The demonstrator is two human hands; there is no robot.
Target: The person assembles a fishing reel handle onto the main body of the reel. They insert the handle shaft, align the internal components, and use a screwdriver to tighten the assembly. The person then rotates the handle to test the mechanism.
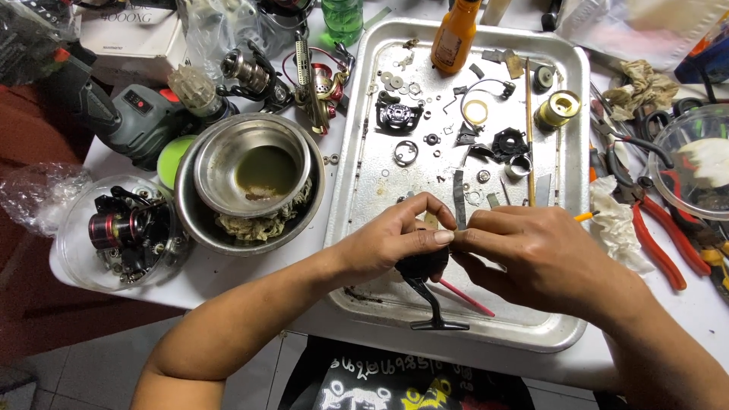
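My left hand (395, 235) and my right hand (524, 247) meet over the near part of a metal tray (566, 83). Between them they hold a black fishing reel body (424, 266), its foot sticking down toward me. The fingertips of both hands pinch together at the top of the reel; what they pinch is hidden. A thin pink stick (465, 296) lies on the tray under my right hand. Small reel parts, washers and a gold spool (558, 108) are spread over the far part of the tray.
Two nested steel bowls (254, 178) with dirty liquid stand left of the tray. A clear dish (118, 231) holds another reel. A cordless drill (129, 114), more reels, an orange bottle (456, 34), red-handled pliers (657, 235), rags and a clear bowl (695, 159) crowd the table.
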